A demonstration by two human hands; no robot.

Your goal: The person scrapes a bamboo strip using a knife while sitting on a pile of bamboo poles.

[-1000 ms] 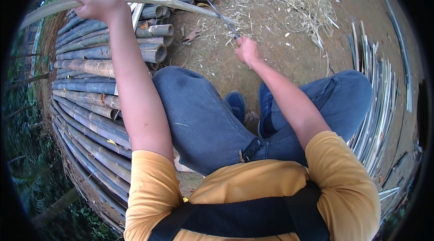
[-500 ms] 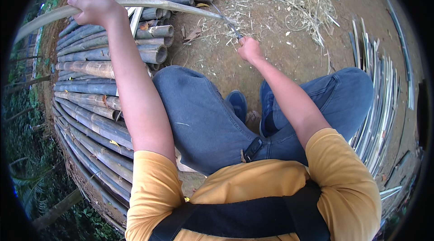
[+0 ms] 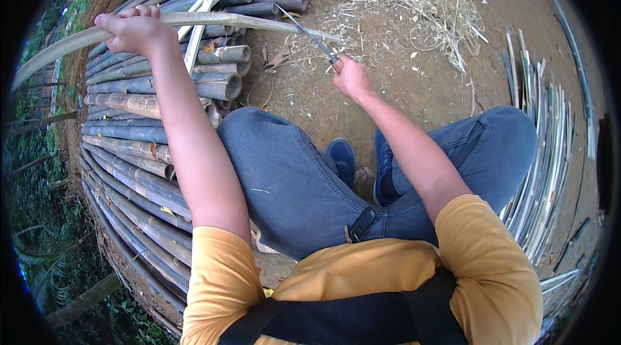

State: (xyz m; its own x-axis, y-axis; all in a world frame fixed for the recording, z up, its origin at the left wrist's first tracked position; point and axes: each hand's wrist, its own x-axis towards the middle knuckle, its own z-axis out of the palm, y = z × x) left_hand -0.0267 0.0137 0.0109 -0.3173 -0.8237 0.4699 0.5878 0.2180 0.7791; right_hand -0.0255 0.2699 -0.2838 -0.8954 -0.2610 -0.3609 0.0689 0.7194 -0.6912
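Bamboo is what both hands work on: the left hand (image 3: 132, 28) is wrapped tight around a long pale bamboo strip (image 3: 246, 20), holding it raised across the top of the stacked bamboo poles (image 3: 129, 151), while the right hand (image 3: 351, 77) is closed on the handle of a thin dark knife (image 3: 304, 31). The blade slants up and to the left from the fist, and its tip meets the strip near the strip's tapered right end; whether the edge is actually biting into the fibre is too fine to tell.

The step in hand looks like shaving or splitting the strip. The next move probably calls for a steady pull from the left hand to keep the strip taut, and a controlled stroke of the blade along the strip and away from the body, with the blade kept clear of the left hand's fingers.

Beyond the hands, the person sits with blue-jeaned knees (image 3: 284, 170) spread, blue shoes (image 3: 341, 157) on bare dirt ground (image 3: 414, 86). A loose heap of pale shavings (image 3: 420, 9) lies on the ground ahead of the knife, towards the far edge. The poles fill the left side, their cut ends facing the knees and close under the strip. Finished slats (image 3: 550, 151) line the right edge. Open room lies only in the dirt patch between knees and shavings.
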